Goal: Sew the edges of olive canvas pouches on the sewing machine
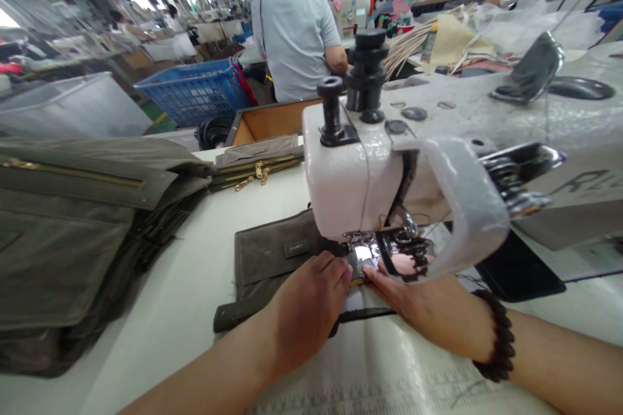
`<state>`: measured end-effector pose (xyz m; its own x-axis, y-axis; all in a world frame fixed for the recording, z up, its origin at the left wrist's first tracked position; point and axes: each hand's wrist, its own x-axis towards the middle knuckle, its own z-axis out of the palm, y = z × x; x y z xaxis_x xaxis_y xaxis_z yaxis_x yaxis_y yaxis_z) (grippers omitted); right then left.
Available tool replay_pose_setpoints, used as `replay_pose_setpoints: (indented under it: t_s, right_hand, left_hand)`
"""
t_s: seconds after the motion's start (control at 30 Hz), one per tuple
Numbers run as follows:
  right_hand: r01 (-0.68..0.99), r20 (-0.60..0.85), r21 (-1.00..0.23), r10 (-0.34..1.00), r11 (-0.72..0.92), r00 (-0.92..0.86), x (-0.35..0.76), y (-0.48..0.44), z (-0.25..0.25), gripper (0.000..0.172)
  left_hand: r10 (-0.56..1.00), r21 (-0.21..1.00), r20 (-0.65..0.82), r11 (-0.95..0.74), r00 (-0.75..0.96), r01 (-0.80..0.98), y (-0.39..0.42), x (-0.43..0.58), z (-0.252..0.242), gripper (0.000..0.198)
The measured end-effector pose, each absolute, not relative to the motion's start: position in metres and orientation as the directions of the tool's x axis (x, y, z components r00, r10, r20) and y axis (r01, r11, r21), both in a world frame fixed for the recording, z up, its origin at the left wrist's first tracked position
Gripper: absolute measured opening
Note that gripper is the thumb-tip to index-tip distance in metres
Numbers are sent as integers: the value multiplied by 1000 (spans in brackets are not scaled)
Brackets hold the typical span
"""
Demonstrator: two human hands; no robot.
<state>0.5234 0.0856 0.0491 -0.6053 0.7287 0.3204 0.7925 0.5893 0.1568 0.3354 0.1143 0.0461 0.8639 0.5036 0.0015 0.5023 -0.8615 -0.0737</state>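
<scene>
An olive-grey fabric panel (272, 256) with a small label lies on the white table (185, 311) under the head of a white sewing machine (360, 175). My left hand (306, 305) rests on the panel with its fingers curled down, pressing the fabric just before the needle area. My right hand (423, 305), with a dark bead bracelet at the wrist, lies flat on the other side, fingertips at the presser foot (363, 259). A zipper edge shows between the two hands. White lining or paper (379, 363) lies under my forearms.
A tall stack of olive-grey pieces with zippers (73, 240) fills the table's left. More zipper pieces (256, 165) lie behind, before an orange-lined box (272, 120). A blue basket (197, 91) and a person in a light shirt (294, 32) stand beyond. A black pad (520, 269) lies at right.
</scene>
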Motion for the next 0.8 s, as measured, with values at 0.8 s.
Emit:
replay_pose_setpoints:
  t_s: [0.8]
  right_hand:
    - [726,232,139,690,674,-685,521,89,46,34]
  left_hand:
    - [456,-181,28,-873,890,453,119,334,47,23]
